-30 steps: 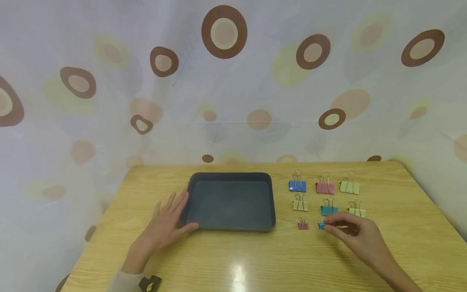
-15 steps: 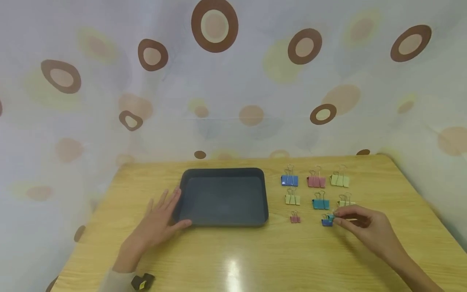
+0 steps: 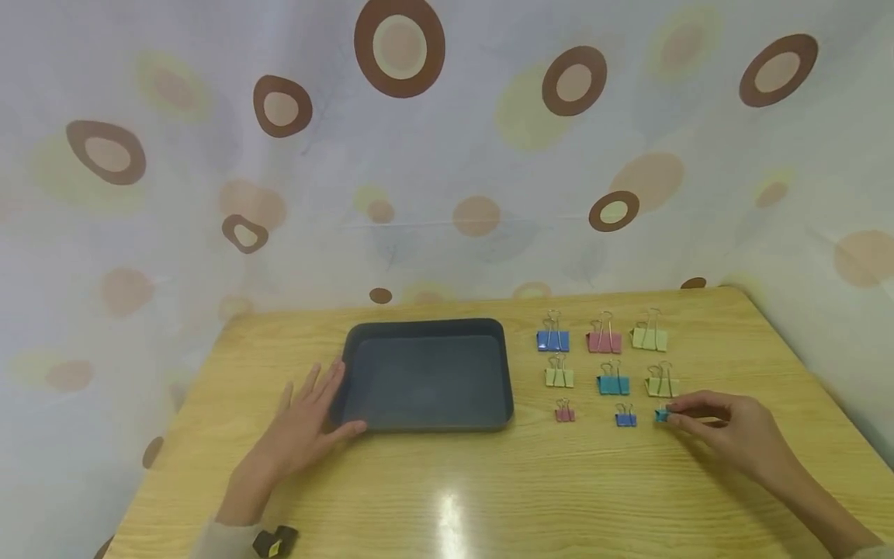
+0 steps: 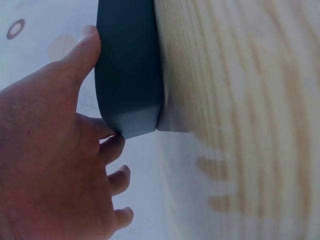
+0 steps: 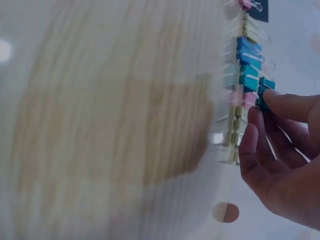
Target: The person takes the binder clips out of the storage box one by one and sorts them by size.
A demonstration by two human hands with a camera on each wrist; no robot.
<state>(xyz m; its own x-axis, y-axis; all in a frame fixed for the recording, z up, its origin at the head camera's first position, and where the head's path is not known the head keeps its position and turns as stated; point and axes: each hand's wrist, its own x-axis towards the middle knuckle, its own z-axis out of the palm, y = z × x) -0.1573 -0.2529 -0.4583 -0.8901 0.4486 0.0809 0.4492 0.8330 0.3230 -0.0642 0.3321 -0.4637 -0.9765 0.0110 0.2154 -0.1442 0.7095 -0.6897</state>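
Observation:
A dark grey tray [image 3: 363, 341] sits mid-table. My left hand [image 3: 307, 423] lies flat with straight fingers against the tray's left front corner [image 4: 132, 122], thumb along its front wall. Right of the tray, coloured binder clips lie in rows: blue [image 3: 552, 340], pink [image 3: 604, 341] and yellow-green [image 3: 649, 338] at the back, then yellow-green [image 3: 559, 377], teal [image 3: 613, 383] and yellow-green [image 3: 661, 386], then a small pink [image 3: 565, 414] and a small blue [image 3: 625, 419]. My right hand [image 3: 726, 427] pinches a small teal clip [image 3: 660, 416] [image 5: 264, 93] at the right end of the front row, on the table.
The wooden table [image 3: 489, 489] is backed by a curtain with brown circles [image 3: 447, 155]. A small dark object with a yellow mark [image 3: 274, 541] lies by my left sleeve near the front edge. The table's right edge runs close past the clips.
My right hand slid rightward along the front row with the small teal clip, uncovering a small blue clip where it was. The left hand stayed on the tray.

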